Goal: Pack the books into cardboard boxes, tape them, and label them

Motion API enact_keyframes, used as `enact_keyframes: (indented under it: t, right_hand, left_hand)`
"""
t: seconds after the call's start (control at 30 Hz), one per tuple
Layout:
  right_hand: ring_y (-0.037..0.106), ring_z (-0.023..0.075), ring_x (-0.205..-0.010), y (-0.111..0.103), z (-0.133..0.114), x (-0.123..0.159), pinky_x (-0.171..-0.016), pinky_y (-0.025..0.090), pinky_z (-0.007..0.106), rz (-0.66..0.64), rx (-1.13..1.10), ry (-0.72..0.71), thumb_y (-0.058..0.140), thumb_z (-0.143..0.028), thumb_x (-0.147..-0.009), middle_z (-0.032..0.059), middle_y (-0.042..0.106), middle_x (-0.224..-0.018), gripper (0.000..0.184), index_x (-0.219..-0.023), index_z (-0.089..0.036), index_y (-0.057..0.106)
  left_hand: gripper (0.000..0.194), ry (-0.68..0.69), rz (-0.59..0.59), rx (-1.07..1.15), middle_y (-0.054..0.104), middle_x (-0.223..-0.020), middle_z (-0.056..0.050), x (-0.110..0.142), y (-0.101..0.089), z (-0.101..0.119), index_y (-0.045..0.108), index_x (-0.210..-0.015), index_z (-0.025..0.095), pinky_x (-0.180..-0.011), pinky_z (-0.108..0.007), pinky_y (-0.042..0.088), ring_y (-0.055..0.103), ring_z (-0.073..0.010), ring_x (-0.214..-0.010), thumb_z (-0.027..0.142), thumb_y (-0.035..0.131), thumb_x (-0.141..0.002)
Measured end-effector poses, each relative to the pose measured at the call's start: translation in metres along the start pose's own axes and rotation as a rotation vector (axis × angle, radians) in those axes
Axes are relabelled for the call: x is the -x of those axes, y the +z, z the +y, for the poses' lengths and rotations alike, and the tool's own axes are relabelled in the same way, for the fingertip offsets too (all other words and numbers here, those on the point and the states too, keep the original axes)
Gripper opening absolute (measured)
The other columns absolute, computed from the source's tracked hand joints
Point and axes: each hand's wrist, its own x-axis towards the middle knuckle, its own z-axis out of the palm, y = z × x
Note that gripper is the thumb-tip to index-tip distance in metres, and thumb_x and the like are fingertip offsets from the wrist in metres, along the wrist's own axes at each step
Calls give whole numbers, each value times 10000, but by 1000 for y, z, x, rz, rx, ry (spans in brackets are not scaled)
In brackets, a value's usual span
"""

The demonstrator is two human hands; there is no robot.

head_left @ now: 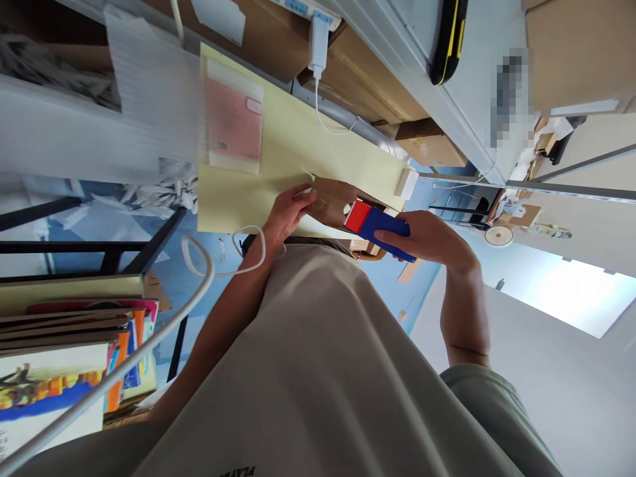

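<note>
My right hand is wrapped around a flat, box-like blue and red object, thumb along its upper face. The object's red end lies against a brown kraft-paper piece; whether it sits inside it or only touches it, I cannot tell. With thumb and fingers pinched at the brown piece's left end, my left hand holds it just over the pale yellow tabletop, close to my body. A pink printed booklet in a clear sleeve lies on the tabletop, up and left of my left hand.
A white charger hangs from a power strip, its cable trailing along the table's back. Cardboard boxes stand behind. A black and yellow tool rests on the shelf. Books and a white cable are at lower left.
</note>
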Motion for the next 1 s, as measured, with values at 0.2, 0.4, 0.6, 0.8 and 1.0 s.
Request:
enact_keyframes:
  t: [0.2, 0.4, 0.6, 0.8, 1.0]
  right_hand:
    - [748, 234, -760, 2, -3, -4, -692, 488, 335, 25, 35, 7, 666, -770, -1053, 86, 791, -812, 575, -887, -219, 683]
    - [758, 245, -773, 0, -5, -5, -694, 496, 339, 16, 48, 0, 663, -770, -1056, 99, 796, -804, 582, -892, -213, 709]
    - [747, 238, -746, 0, -11, -5, -706, 484, 341, -1, 76, 23, 649, -759, -1074, 92, 779, -764, 596, -844, -212, 707]
    - [744, 241, -736, 0, -20, -3, -698, 474, 347, -9, 75, 13, 632, -781, -1078, 87, 778, -741, 618, -883, -205, 745]
    - [751, 244, -758, 1, -27, -2, -732, 478, 347, -1, 91, -17, 654, -807, -1062, 73, 757, -721, 630, -898, -208, 758]
  left_hand:
    - [486, 31, -1, 32, 840, -935, -20, -8, 4, -9, 814, -1173, 187, -925, -292, 660, 801, -164, -939, 177, 1061, -755]
    - [469, 32, 20, 12, 813, -867, -12, -13, 9, -16, 808, -1123, 189, -876, -311, 617, 778, -183, -898, 147, 1050, -724]
    - [578, 131, 30, -61, 811, -868, 2, -12, 10, -27, 788, -1174, 196, -868, -290, 563, 757, -173, -883, 287, 1058, -671]
    - [611, 237, 43, -151, 821, -902, -2, -7, 11, -31, 780, -1207, 221, -942, -280, 551, 748, -183, -960, 352, 1043, -672]
    - [552, 208, 126, -254, 789, -995, -16, -9, 12, -35, 791, -1170, 237, -809, -243, 518, 711, -174, -941, 315, 1030, -679]
